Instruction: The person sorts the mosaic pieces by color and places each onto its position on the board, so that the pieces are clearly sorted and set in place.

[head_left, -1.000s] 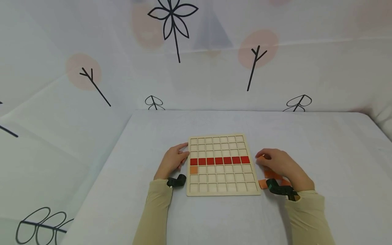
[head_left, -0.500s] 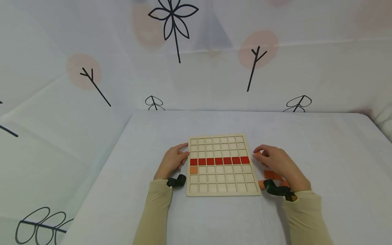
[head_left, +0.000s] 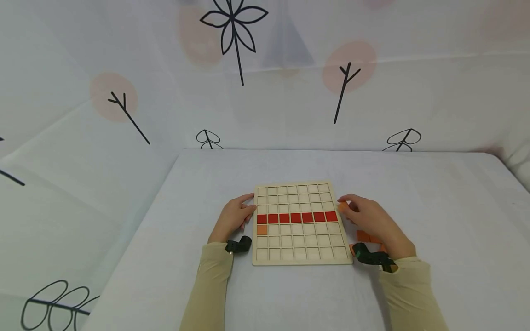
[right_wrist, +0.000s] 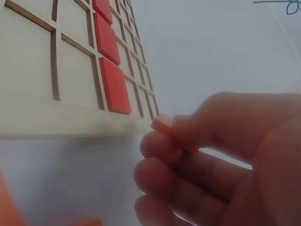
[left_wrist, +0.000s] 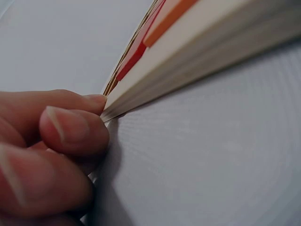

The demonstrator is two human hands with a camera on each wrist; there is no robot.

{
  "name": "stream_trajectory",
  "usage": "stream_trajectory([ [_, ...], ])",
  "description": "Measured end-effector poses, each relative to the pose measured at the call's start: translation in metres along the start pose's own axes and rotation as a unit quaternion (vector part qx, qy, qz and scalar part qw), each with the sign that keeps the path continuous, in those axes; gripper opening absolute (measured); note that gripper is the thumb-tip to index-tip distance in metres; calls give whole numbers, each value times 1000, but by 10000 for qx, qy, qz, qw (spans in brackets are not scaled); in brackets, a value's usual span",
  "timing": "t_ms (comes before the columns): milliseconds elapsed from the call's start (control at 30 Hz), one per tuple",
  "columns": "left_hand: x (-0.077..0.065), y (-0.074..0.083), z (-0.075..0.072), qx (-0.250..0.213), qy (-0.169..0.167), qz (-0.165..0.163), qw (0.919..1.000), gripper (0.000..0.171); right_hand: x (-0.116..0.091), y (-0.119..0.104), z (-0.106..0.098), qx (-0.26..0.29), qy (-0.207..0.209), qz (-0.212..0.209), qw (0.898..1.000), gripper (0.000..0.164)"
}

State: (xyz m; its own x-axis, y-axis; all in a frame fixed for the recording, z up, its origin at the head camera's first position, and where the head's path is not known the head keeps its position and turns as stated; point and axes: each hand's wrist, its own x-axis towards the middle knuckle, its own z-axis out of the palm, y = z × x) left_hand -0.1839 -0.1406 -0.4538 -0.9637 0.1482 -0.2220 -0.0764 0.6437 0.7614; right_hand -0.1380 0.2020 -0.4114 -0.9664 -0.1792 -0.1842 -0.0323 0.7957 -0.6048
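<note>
A pale wooden grid board (head_left: 302, 262) lies flat on the table. One row holds red square tiles (head_left: 296, 218); below it, at the left end, sits a single orange tile (head_left: 262, 229). My left hand (head_left: 233, 217) rests its fingertips against the board's left edge, holding nothing. In the left wrist view its fingers (left_wrist: 70, 127) touch the edge near a corner. My right hand (head_left: 372, 220), just off the board's right side, pinches another orange tile (right_wrist: 162, 125) between thumb and fingers. Its fingers partly cover that tile.
Several loose orange tiles (head_left: 364, 236) lie on the white tabletop right of the board, partly hidden by the right wrist's camera mount (head_left: 370, 256). A patterned cloth backdrop (head_left: 285, 105) stands behind the table.
My right hand has moved left and slightly away from the loose tiles, toward the board's right edge, carrying the pinched orange tile. The left hand and the board have stayed put.
</note>
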Motion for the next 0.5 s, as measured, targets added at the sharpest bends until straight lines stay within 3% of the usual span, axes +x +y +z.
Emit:
stream_trajectory([
  [500, -1, 0, 0, -20, 13, -70, 10000, 47, 3, -7, 4, -116, 48, -135, 9998, 37],
])
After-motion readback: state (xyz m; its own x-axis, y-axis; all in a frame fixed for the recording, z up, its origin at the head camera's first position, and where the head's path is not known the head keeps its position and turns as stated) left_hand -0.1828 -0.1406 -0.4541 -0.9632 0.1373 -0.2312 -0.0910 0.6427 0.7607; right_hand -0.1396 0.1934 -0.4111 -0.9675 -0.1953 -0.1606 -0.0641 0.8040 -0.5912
